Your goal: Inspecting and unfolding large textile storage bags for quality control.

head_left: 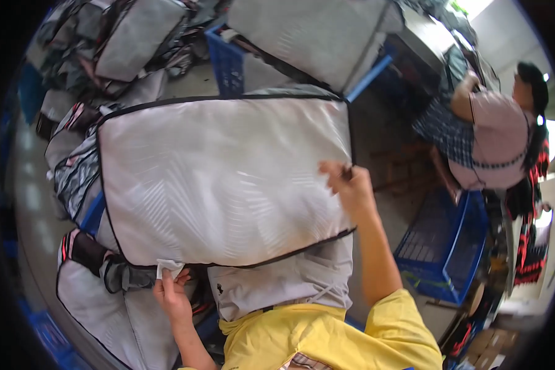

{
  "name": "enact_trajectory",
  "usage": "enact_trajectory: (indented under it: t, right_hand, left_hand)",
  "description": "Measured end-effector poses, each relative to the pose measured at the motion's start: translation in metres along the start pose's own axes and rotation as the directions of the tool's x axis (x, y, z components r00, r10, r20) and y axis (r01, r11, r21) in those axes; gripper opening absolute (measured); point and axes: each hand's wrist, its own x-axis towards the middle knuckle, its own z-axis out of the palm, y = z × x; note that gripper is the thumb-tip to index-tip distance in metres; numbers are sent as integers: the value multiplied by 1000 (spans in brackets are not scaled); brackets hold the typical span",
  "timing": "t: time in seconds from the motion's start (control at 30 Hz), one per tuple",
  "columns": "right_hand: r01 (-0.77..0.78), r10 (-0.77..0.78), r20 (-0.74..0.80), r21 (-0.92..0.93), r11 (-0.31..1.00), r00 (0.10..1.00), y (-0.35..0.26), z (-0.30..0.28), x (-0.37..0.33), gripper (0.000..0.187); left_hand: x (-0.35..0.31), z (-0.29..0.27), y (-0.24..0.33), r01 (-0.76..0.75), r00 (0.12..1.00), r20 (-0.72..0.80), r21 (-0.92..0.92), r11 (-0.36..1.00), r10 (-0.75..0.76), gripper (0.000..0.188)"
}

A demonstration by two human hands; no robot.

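Across my lap lies a large pale grey fabric panel (228, 179) with a faint shiny line pattern and black edging. My left hand (174, 297) is at its near left edge, with thumb and fingers closed on a small white label (169, 267) at the black edging. Over the right part of the panel is my right hand (351, 188), fingers curled and slightly blurred. Something small and dark shows at that hand, too unclear to name. Whether the right hand touches the panel I cannot tell.
Blue plastic crates stand ahead (227, 65) and at the right (444, 246). Another grey panel (308, 37) lies over the far crate. Heaped fabric pieces (74, 49) fill the far left; a similar panel (123, 314) is beside me. At right, a person (490, 132) in pink works.
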Motion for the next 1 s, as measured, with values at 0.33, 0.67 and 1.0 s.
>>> enact_trajectory:
  t: [0.33,0.67,1.0]
  right_hand:
    - [-168,184,-128,124,978,975,115,-55,-12,36]
    - [4,1,-214,24,1000,977,129,-48,-43,34]
    - [146,-98,-355,112,983,930,67,-42,-76,16]
  left_hand:
    - [77,1,168,-358,933,357,909,213,46,31]
    - [208,264,140,-868,392,906,422,-263,160,61]
    - [173,239,192,-823,485,873,477,-309,57,43]
